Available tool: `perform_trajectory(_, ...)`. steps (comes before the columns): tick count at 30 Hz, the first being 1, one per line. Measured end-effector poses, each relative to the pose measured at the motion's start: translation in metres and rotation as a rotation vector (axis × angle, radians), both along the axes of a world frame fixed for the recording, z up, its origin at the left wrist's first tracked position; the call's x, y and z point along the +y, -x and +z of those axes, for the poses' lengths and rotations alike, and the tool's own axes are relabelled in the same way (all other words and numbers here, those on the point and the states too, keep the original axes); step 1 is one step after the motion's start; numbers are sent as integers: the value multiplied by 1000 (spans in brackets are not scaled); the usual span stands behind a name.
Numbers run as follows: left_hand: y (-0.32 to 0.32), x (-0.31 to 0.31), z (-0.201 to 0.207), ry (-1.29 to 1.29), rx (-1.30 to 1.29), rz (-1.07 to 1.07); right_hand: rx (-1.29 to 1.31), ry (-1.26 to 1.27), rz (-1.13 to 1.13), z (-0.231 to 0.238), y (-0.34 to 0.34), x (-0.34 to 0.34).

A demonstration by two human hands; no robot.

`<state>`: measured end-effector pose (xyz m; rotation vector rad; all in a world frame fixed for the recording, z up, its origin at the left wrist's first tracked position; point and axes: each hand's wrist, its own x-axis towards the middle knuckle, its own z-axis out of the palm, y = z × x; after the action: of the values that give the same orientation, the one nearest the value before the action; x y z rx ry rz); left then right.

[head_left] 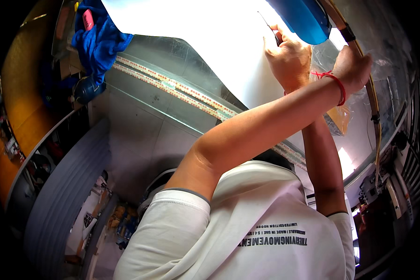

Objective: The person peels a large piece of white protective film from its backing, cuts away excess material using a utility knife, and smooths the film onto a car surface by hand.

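Note:
My left arm crosses over my right one, so my left hand (352,70), with a red string on its wrist, is at the upper right. Its fingers are curled closed against the thin tan lamp arm (357,46); their tips are hidden. Beside it is the blue lamp shade (303,21). My right hand (289,58) is closed on a slim tool (278,40) with a dark handle and a thin pointed end; its exact kind does not show. The tool is over a large, brightly lit white sheet (205,28), on which my right hand seems to rest.
Under the sheet lies a glass tabletop (158,51) with printed measuring strips (172,86) along its near edge. A blue cloth (95,42) with a pink object (87,20) is at the upper left. Clear plastic wrap (382,70) covers the right side. A grey ribbed panel (65,200) stands lower left.

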<state>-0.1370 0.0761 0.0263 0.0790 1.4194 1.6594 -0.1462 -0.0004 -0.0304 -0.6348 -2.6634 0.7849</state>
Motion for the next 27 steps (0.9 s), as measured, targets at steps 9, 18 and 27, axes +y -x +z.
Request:
perform_trajectory(9,-4,-31,30,-146,-232,-1,40,-77,52,-14,-5,9)
perform_trajectory(18,12,-125,61,-428,439,46,102,-111,76,-8,-9,17)
perform_trajectory(27,214,-232,-57,-80,1399,149,11,38,12,-1,-3,4)
